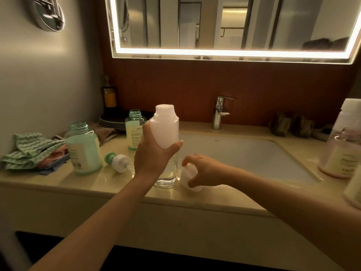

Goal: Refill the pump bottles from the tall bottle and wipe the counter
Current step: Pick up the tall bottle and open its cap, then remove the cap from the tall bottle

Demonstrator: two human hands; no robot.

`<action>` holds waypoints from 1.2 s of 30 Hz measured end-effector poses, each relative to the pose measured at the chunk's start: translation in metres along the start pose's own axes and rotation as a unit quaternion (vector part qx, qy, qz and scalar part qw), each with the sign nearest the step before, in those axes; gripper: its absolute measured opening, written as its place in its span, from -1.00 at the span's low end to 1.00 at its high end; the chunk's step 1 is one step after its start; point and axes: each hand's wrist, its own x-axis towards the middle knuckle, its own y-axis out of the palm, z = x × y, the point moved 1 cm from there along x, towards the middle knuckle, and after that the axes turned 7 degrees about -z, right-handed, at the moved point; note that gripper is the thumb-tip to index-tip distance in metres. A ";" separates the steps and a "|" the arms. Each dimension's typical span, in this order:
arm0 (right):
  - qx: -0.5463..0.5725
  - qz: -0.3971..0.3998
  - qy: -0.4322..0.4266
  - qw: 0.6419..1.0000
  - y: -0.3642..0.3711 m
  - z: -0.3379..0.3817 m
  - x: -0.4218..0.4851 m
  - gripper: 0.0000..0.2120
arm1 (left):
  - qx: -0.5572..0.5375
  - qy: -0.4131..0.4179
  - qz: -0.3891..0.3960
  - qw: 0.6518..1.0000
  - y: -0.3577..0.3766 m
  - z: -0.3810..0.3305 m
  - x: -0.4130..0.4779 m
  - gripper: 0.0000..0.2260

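Left hand (154, 156) wrapped round tall bottle (166, 130) — upright, right hand (204, 169) clutching white cap (186, 174)

The middle of the tall bottle (166, 124) is covered by the left hand (154, 155). Most of the white cap (187, 174) is hidden under the curled fingers of the right hand (203, 169). The tube of the pump head (119, 162) is lost behind the left wrist. Far right of the right hand, the pink bottle (340, 153) is blurred and cut by the edge. Print on the green bottle (83, 151), left of the left hand, cannot be read.
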 end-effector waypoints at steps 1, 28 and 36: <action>0.002 0.000 -0.001 1.000 0.001 0.000 0.000 -0.45 | -0.021 -0.005 0.003 1.000 0.000 0.001 -0.001 -0.17; 0.062 -0.345 0.054 0.935 -0.128 -0.121 -0.099 -0.78 | -0.240 0.095 0.063 0.964 0.137 -0.126 -0.076 -0.69; 0.066 -0.519 0.145 0.840 -0.230 -0.205 -0.134 -0.82 | -0.290 -0.035 0.240 0.926 0.236 -0.183 -0.073 -0.78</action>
